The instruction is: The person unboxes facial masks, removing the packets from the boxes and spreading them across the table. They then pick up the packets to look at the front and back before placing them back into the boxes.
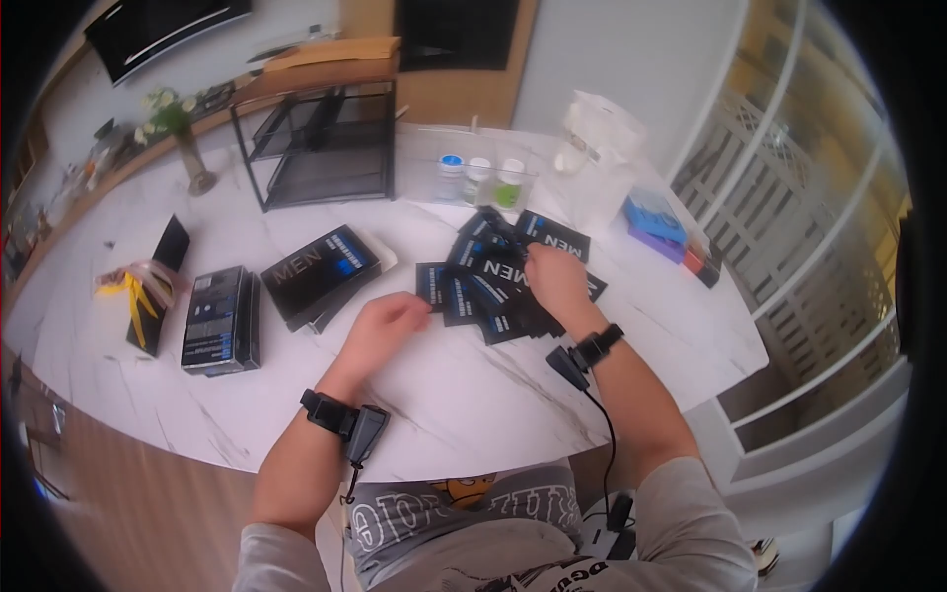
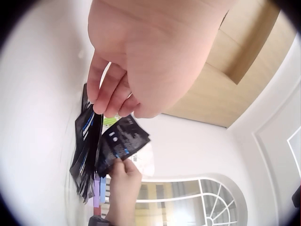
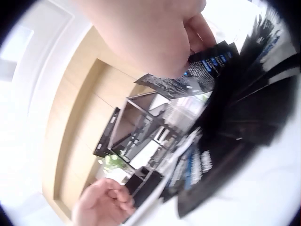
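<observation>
A heap of flat black sachets (image 1: 473, 296) with white "MEN" lettering and blue print lies on the marble-patterned table. Over the heap's right side, my right hand (image 1: 560, 281) pinches black sachets (image 2: 123, 143) between thumb and fingers; the left wrist view shows them raised on edge. My left hand (image 1: 383, 331) is beside the heap's left edge, its fingers loosely bent and nothing held in them. In the right wrist view, the pinched sachets (image 3: 200, 77) hang under my right hand, whose palm hides part of the grip.
Left of the heap are black MEN boxes (image 1: 321, 276), a black box stack (image 1: 219, 321) and a ribbon-tied item (image 1: 148, 286). Behind stand a black rack (image 1: 321, 148), lidded bottles (image 1: 478, 178) in a clear bin and a white bag (image 1: 597, 163). Blue and purple packs (image 1: 653, 225) lie right.
</observation>
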Demonstrator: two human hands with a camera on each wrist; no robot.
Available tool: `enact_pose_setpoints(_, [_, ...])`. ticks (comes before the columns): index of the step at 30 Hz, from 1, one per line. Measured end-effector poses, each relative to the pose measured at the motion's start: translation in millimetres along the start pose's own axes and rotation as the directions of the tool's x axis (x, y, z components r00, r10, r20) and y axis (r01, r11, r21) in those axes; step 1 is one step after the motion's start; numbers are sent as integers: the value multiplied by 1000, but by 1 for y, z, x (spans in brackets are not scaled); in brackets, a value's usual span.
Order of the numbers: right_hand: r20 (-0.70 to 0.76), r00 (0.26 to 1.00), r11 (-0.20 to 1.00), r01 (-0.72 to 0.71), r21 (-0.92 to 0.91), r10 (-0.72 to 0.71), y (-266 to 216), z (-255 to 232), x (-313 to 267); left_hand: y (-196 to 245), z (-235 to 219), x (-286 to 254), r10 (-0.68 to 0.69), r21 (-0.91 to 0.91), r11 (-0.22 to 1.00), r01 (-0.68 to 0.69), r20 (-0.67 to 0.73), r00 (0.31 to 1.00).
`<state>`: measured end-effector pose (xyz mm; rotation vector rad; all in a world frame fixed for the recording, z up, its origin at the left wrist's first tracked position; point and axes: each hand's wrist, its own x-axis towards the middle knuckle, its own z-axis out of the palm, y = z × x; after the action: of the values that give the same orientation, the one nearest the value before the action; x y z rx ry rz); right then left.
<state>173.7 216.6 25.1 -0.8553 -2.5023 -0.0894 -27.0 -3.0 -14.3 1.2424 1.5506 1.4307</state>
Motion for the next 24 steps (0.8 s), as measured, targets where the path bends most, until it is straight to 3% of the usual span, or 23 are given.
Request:
enact_pose_setpoints(1, [-76,997,996,29,89,-22,-10,-8,-1,-1,-1,1,-29,-39,999,29,5,1000])
enact_pose_setpoints(2, [-153,988,983,56,177,-28,-19,-18,-4,3,-1,0,-84,-284,954,93,42,996])
enact_pose_setpoints(3, [-105,994,952,59,300,-29,-32,-30,-7,9,0,-1,-124,-504,849,158,100,987])
enact_pose_setpoints(4, [-184,970,915,217,341,-162,-37,-30,-7,17,0,-2,-147,-686,692,223,169,975])
enact_pose_setpoints(6, [-353,852,771,509,382,-387,-46,-25,-10,36,-4,-7,-140,-740,591,320,296,945])
enact_pose_setpoints(9, [-317,825,706,565,427,-468,-47,-11,-18,27,1,-10,-232,-675,654,343,252,939])
enact_pose_setpoints(12, [-225,863,752,504,424,-452,-47,-6,-22,20,7,-8,-250,-622,722,304,176,952])
enact_pose_setpoints(14, [-210,953,795,298,529,-218,-33,2,-19,17,11,-5,-221,-644,727,239,110,969])
enact_pose_setpoints(17, [-158,984,928,139,345,-88,-7,11,-13,13,14,-1,-219,-581,792,187,17,976])
enact_pose_setpoints(20, [184,980,979,42,201,-79,5,21,-20,7,12,0,-225,-518,834,189,-7,974])
enact_pose_setpoints(21, [73,989,974,115,195,-131,9,21,-22,3,11,0,-229,-497,846,194,-11,973])
enact_pose_setpoints(24, [188,981,981,9,195,-46,1,7,-17,8,13,-2,-259,-515,835,192,-62,964])
